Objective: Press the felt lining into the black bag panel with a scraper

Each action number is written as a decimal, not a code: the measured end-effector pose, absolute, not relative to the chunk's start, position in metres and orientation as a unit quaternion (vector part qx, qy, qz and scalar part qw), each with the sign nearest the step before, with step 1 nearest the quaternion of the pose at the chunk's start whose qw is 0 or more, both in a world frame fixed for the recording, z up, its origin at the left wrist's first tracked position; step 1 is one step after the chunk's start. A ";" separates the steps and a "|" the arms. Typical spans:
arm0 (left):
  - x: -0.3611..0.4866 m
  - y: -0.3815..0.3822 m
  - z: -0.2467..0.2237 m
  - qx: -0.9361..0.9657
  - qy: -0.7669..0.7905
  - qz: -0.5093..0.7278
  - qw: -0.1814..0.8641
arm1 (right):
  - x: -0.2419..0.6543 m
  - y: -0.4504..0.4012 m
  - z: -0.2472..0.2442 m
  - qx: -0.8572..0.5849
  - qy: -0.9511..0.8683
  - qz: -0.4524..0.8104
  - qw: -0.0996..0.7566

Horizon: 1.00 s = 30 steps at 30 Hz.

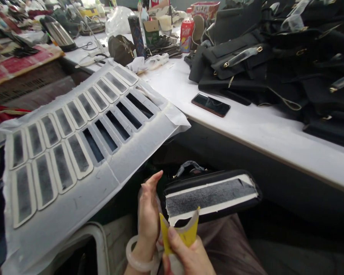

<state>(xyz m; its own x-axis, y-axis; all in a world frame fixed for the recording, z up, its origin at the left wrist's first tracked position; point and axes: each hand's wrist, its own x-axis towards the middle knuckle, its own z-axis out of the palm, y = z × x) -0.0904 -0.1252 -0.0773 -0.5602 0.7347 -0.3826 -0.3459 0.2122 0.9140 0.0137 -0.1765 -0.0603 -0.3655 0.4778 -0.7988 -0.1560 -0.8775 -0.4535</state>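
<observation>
White worktop lies far; near, the right hand pinches a yellow notched card at a black boxy bag, best steadied by the left hand, fingers close together.

A phone lies on the white table, a red bottle farther back.

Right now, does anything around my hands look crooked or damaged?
Yes, mildly. The white-bordered panel on the black bag looks ragged at its left end, beside the yellow scraper in your right hand, and creased at its far right corner. The white sheet is also crumpled at its right corner, so it isn't lying flat.
</observation>
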 end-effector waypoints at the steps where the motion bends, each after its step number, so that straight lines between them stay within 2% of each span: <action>1: -0.092 -0.123 -0.070 0.222 0.631 0.589 0.453 | 0.015 -0.176 -0.062 -0.528 -0.160 0.810 0.196; 3: -0.092 -0.121 -0.057 0.340 0.619 0.539 0.459 | 0.017 -0.174 -0.065 -0.518 -0.183 0.812 0.196; 5: -0.091 -0.120 -0.051 0.381 0.618 0.518 0.452 | 0.021 -0.171 -0.068 -0.495 -0.203 0.824 0.186; 13: -0.087 -0.114 -0.052 0.351 0.648 0.519 0.433 | 0.033 -0.156 -0.067 -0.422 -0.236 0.869 0.104; 24: -0.080 -0.112 -0.049 0.305 0.663 0.531 0.431 | 0.037 -0.153 -0.067 -0.437 -0.206 0.873 0.069; 30: -0.076 -0.111 -0.047 0.290 0.696 0.516 0.408 | 0.048 -0.148 -0.067 -0.395 -0.201 0.895 0.055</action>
<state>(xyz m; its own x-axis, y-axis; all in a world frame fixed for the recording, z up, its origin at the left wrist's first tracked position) -0.0762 -0.1108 -0.0473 -0.4991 0.8239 -0.2684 -0.0171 0.3003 0.9537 0.0482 -0.1478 -0.0674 -0.6817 0.2564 -0.6852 0.0609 -0.9135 -0.4023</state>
